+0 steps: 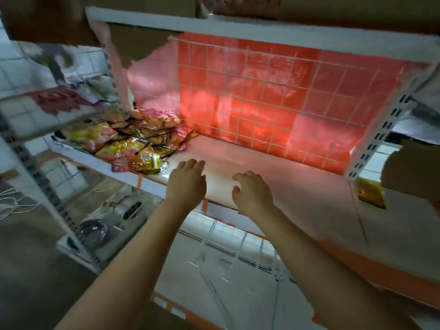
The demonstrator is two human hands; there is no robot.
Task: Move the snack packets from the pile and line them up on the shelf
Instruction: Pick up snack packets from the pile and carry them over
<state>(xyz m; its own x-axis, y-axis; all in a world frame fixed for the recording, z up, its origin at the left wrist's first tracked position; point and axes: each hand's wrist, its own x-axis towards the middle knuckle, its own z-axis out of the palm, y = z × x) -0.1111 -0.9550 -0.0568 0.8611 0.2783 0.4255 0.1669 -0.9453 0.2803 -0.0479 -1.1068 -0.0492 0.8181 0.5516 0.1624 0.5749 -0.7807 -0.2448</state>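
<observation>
The shelf [273, 177] is a white board with an orange front edge, backed by a wire grid [262, 96] over glowing red sheeting; most of its surface right of the pile lies bare. The pile of snack packets [133, 141] sits heaped at the shelf's left end, against the back corner, its nearest packets overhanging toward the front edge. No packet is lined up yet, so I judge the task at its start.

The left hand [187, 181] hovers above the shelf's front edge just right of the pile, fingers spread, holding nothing. The right hand [252, 192] hovers further right, fingers loosely curled, also empty.

Recommendation: take the loose front packet first and avoid dragging the heap.

One yellow packet [370, 192] lies beyond the shelf's right upright. The neighbouring shelves are blurred.
</observation>
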